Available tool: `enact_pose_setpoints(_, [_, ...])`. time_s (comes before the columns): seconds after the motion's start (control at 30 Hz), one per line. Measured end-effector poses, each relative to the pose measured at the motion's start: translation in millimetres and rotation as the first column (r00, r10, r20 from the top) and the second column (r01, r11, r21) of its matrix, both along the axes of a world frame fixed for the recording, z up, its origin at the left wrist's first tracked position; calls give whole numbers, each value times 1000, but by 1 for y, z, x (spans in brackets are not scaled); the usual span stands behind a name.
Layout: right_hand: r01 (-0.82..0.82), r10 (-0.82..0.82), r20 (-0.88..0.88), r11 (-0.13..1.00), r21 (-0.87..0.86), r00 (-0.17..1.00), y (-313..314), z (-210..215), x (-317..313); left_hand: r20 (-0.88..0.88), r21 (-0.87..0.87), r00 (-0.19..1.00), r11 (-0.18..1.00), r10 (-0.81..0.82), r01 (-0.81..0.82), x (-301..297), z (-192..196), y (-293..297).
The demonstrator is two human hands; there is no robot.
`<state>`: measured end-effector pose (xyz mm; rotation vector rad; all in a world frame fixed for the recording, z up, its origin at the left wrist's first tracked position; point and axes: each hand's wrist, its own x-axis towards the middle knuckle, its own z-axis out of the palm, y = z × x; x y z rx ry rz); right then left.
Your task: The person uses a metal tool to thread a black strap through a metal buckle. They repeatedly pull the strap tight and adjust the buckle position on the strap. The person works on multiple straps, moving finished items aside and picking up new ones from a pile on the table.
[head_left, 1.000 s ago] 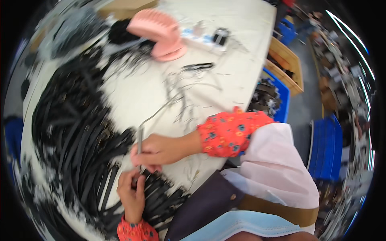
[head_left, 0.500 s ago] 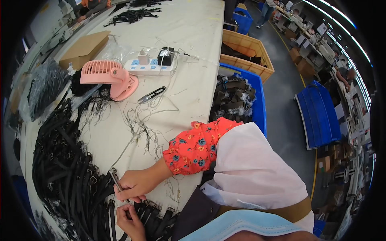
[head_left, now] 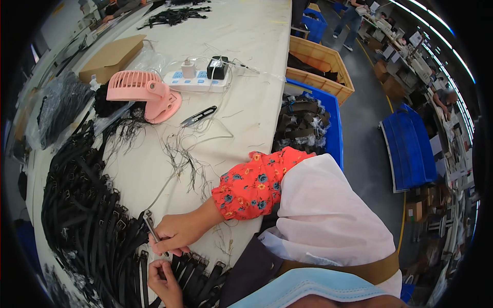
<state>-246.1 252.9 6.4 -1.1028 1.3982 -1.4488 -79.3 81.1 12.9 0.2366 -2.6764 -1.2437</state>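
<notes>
My right hand (head_left: pixel 177 235) is closed around a slim metal pen-shaped tool (head_left: pixel 150 224) with a grey cord at its upper end. The tool slants down toward my left hand (head_left: pixel 166 285), just below, whose fingers are curled and pinched together. Whatever the left fingers hold, if anything, is hidden. Black straps with metal buckles (head_left: pixel 199 272) lie beside and under the left hand. A large heap of similar black buckled straps (head_left: pixel 84 218) spreads along the left side of the table. Loose threads (head_left: pixel 179 156) are scattered beyond my right hand.
A pink fan (head_left: pixel 134 86), thread snips (head_left: pixel 199 116), a white power strip (head_left: pixel 197 84) and a cardboard box (head_left: pixel 112 59) stand or lie on the white table (head_left: pixel 251 46). Blue (head_left: pixel 336 120) and yellow (head_left: pixel 346 77) bins flank its right edge. People work farther off.
My hands and the tool keep nearly the same pose. The view has shifted slightly, so the table things appear farther right. A person in the far aisle shows more fully.
</notes>
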Motion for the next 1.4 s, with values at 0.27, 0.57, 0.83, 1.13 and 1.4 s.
enact_pose_setpoints(0.27, [-2, 2, -6, 1000, 23, 1000, 6, -1, -2, 149, -24, 989, 1000, 3, 0, 0, 8, -4])
enact_pose_setpoints(0.57, [-24, 18, 69, 995, 93, 997, 5, 0, -4, 10, 146, 998, 988, 56, -57, -1, -12, -9])
enact_pose_setpoints(0.83, [-2, -16, 104, 985, 171, 994, 4, 3, 2, -40, 152, 998, 988, 43, -36, 5, -15, -11])
enact_pose_setpoints(1.13, [-2, -17, 90, 980, 198, 996, 4, 1, 2, -61, 125, 997, 992, 35, -28, 1, -10, -8])
enact_pose_setpoints(1.4, [-26, 13, 57, 976, 218, 998, 2, 1, 2, -47, 134, 998, 990, 44, -37, 1, -12, -9])
